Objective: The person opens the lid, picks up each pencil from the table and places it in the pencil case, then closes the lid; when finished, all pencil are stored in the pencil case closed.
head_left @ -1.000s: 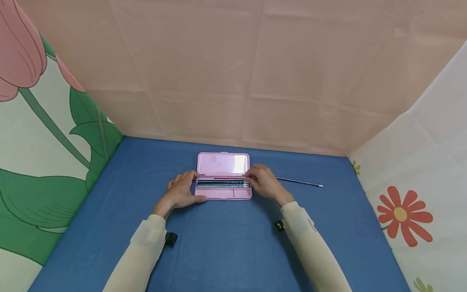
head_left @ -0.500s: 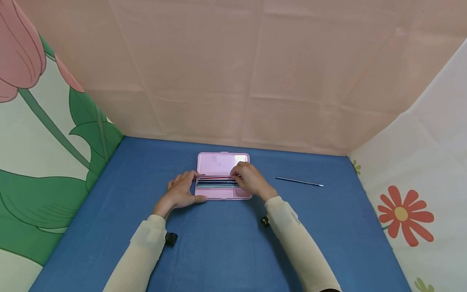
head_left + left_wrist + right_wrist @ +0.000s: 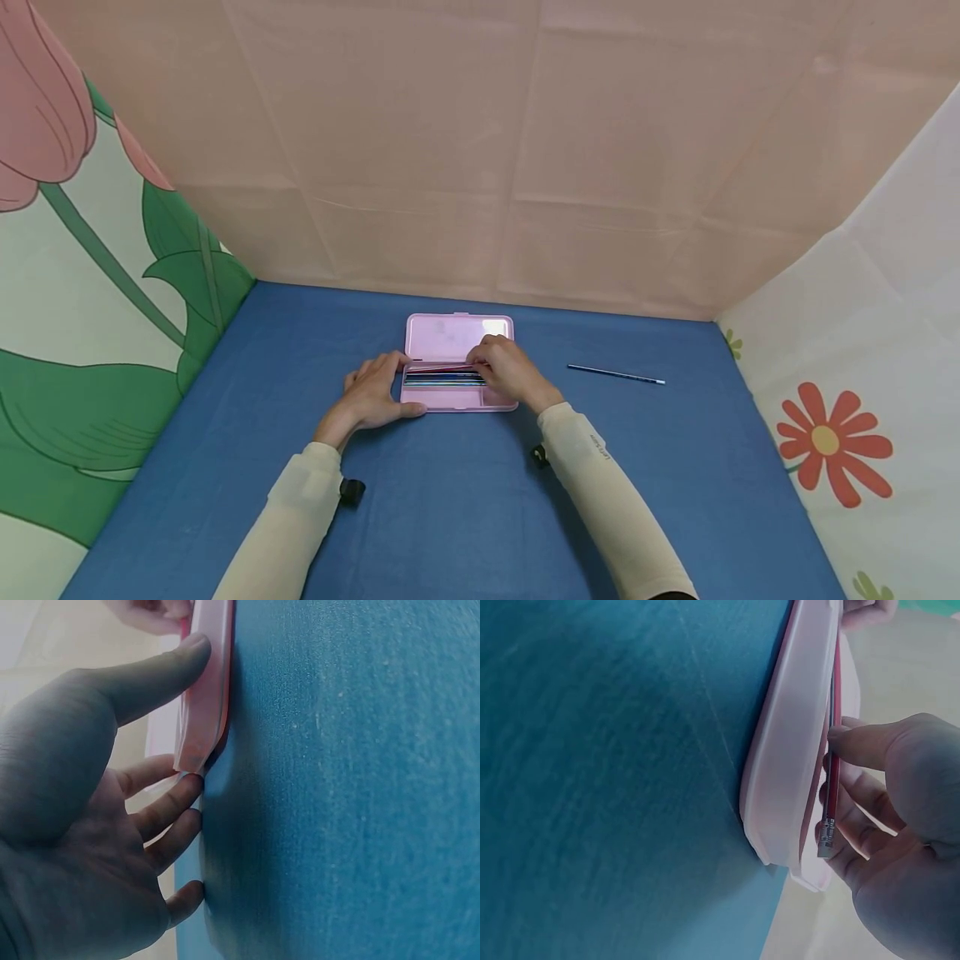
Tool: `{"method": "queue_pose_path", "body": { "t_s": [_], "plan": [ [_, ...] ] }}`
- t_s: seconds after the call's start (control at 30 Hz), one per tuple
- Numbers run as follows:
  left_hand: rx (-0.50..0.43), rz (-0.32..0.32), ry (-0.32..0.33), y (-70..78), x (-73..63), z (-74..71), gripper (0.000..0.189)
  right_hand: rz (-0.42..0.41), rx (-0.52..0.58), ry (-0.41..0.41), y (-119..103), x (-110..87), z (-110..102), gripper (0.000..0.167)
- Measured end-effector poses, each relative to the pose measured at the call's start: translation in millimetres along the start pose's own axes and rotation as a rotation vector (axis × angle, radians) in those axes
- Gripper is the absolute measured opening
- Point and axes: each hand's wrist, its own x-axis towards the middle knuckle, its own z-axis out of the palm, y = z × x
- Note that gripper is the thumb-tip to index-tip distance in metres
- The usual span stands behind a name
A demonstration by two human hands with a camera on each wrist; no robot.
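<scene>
A pink pencil case [image 3: 435, 401] lies with its lid [image 3: 442, 335] raised, several pencils [image 3: 442, 379] lying lengthwise inside. My left hand [image 3: 367, 392] holds the case by its left end, thumb on the front wall and forefinger at the back corner. In the left wrist view, the other fingers of that hand rest by the cloth. With thumb and fingers, my right hand [image 3: 510, 371] pinches a red pencil [image 3: 835, 780] near its metal-banded end, at the case's rim. That hand hides the right ends of the other pencils in the head view.
A dark pencil [image 3: 617, 373] with a pale end lies on the blue cloth [image 3: 465, 500] to the right of the case. A beige sheet [image 3: 480, 167] hangs behind, with printed flower panels at both sides.
My right hand has moved left from the case's right end and now pinches the red pencil. The dark pencil's near end came into sight. The left hand stays in place.
</scene>
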Motion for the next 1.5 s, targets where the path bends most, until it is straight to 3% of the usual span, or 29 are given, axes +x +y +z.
{"method": "queue_pose_path", "body": {
  "t_s": [0.33,0.83,1.03,1.27,1.5],
  "plan": [
    [-0.002,0.001,-0.006,-8.5,5.6,6.0,0.082,0.023,0.009,-0.03,-1.5,-1.1,3.5,0.017],
    [-0.008,0.008,0.012,-12.0,6.1,5.7,0.082,-0.021,0.025,0.02,-1.9,-11.8,-2.6,0.014],
    [-0.003,0.002,0.008,-8.5,4.6,6.6,0.082,-0.007,0.011,0.037,4.7,-38.4,-11.5,0.013],
    [0.011,0.011,0.001,-1.2,-0.5,0.9,0.084,0.142,0.037,0.071,27.3,-82.9,-29.6,0.02],
    [0.001,0.005,-0.003,-4.3,-1.6,0.3,0.081,0.225,0.034,0.124,57.4,-121.8,-49.2,0.026]
  ]
}}
